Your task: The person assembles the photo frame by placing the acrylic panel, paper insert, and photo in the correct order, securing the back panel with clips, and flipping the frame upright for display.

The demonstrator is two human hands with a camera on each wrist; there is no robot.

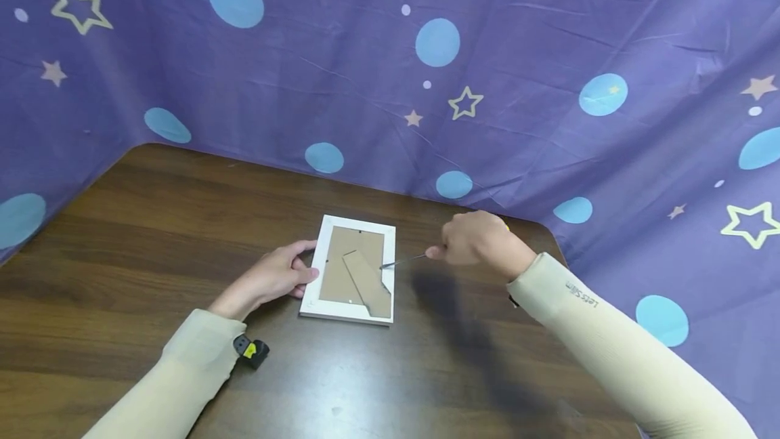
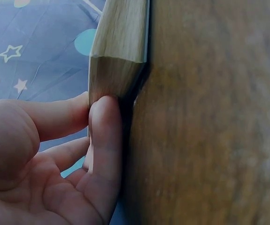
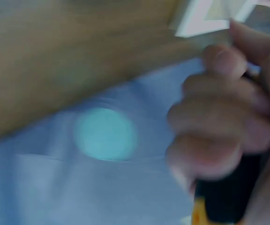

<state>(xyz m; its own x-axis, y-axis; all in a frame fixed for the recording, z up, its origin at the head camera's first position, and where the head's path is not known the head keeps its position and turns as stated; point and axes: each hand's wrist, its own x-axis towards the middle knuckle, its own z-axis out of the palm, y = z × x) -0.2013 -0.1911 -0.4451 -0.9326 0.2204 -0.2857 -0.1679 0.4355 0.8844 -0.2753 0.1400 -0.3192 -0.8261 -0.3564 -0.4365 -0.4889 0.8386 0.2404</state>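
A white-bordered picture frame (image 1: 357,225) lies face down on the table. Its brown backing board (image 1: 337,283) and slanted stand leg (image 1: 368,284) show on top. My left hand (image 1: 277,274) grips the frame's left edge, thumb on the upper face; in the left wrist view, a finger lies along the side of the frame (image 2: 118,35). My right hand (image 1: 474,239) is wrapped round a screwdriver (image 1: 409,260), whose thin metal shaft reaches the board's right edge near the stand leg. In the blurred right wrist view, its black handle (image 3: 229,193) with a yellow-orange end shows beneath curled fingers.
The brown wooden table (image 1: 152,236) has rounded far corners. Behind it and at both sides hangs a purple cloth (image 1: 341,39) with stars and blue spots. Dark shadow from the right arm falls on the tabletop right of the frame.
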